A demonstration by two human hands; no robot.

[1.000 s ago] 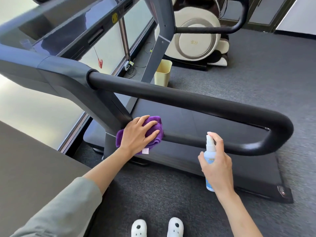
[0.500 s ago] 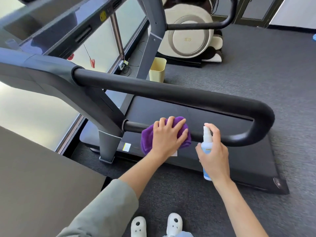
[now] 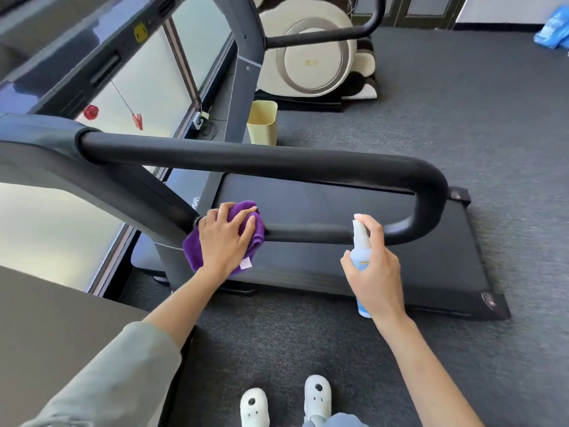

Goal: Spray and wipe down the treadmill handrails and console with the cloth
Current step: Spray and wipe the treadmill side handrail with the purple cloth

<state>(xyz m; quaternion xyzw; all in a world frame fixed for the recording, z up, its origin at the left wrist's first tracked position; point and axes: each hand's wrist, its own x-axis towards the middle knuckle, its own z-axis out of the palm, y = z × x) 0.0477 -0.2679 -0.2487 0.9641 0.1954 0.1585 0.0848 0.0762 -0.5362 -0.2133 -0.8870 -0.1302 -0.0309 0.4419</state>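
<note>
purple cloth wrapped on lower handrail under left hand grip, right hand grip round spray bottle

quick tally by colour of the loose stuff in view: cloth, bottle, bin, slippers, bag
purple: 1, the cloth under the left hand
white and blue: 1, the spray bottle in the right hand
pale yellow: 1, the bin
white: 2, the slippers
blue: 1, the bag at the far right edge
total: 6
</note>
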